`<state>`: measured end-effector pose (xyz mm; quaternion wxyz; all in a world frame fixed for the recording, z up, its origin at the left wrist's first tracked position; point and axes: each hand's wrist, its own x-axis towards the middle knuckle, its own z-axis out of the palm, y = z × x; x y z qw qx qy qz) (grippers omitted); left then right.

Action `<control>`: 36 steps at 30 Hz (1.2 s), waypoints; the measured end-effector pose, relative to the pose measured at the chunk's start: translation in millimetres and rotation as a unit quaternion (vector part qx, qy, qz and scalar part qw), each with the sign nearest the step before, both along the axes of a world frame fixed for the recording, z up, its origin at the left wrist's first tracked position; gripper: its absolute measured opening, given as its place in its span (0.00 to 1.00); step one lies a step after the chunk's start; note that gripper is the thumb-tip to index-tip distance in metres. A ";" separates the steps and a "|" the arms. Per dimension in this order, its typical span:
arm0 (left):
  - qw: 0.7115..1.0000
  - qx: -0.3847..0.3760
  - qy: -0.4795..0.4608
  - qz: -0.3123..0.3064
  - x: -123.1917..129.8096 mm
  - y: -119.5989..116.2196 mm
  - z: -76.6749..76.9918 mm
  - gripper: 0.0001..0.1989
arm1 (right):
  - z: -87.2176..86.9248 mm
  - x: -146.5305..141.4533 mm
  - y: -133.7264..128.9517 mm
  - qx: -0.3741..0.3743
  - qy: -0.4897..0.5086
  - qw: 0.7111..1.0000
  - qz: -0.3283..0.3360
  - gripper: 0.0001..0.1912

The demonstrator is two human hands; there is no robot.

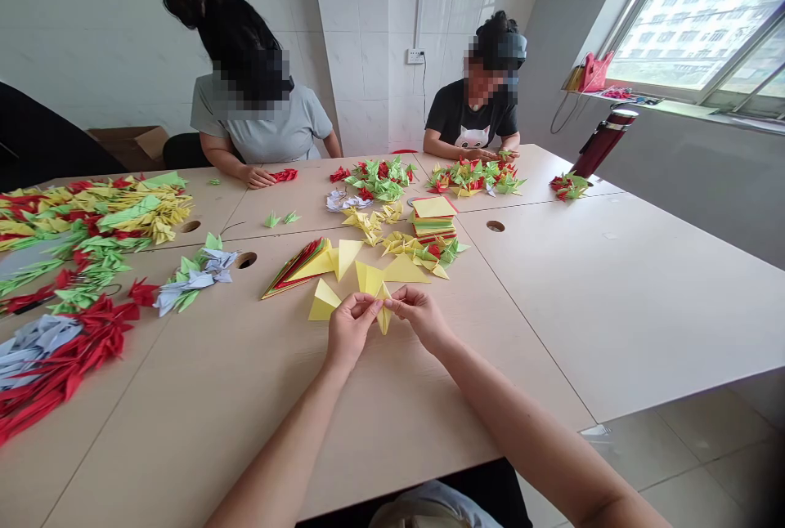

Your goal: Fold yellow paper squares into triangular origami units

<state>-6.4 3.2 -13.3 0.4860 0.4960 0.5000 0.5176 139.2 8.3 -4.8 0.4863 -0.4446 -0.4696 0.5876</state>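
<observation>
Between both hands is a partly folded piece of yellow origami paper [383, 319], its narrow point facing me. My left hand [354, 324] pinches its left side with thumb and fingers. On the right side, my right hand [418, 311] pinches it in the same way. Just beyond the fingers lie loose folded yellow papers [405, 270], one of them partly hidden behind my hands. Left of my left hand rests another yellow folded sheet [322, 301]. A fanned stack of folded red, green and yellow papers [298, 268] lies farther left.
A stack of square papers [434, 219] stands beyond, beside piles of folded paper cranes [383, 176]. Strung cranes [67, 356] cover the table's left side. Two people sit across the table [613, 283]. A dark red flask [604, 142] stands at the far right. Cable holes [495, 225] pierce the tabletop.
</observation>
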 end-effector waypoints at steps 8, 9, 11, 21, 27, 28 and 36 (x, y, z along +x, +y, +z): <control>0.998 -0.003 0.054 -0.016 2.6 -3.7 1.4 0.18 | 3.8 1.0 1.3 0.040 -0.044 0.998 -0.027 0.18; 0.998 0.002 0.064 -0.019 3.0 -4.3 1.9 0.18 | 3.5 0.8 1.6 0.034 -0.038 0.998 -0.028 0.18; 0.997 0.009 0.075 -0.030 3.5 -5.1 2.7 0.17 | 2.4 0.4 1.7 0.023 -0.022 0.999 -0.028 0.18; 0.993 0.002 0.109 -0.048 4.8 -5.7 1.7 0.15 | -0.7 -2.0 0.1 0.033 -0.013 0.999 -0.022 0.16; 0.991 -0.007 0.117 -0.065 5.2 -6.3 3.0 0.15 | -2.8 -2.1 0.3 0.039 0.047 0.997 -0.036 0.13; 0.991 -0.008 0.115 -0.067 5.1 -6.1 2.8 0.15 | -3.2 -2.4 0.2 0.037 0.052 0.997 -0.037 0.12; 0.991 -0.002 0.112 -0.067 4.7 -4.6 -0.4 0.16 | -4.8 -4.2 -1.7 0.043 0.055 0.997 -0.040 0.13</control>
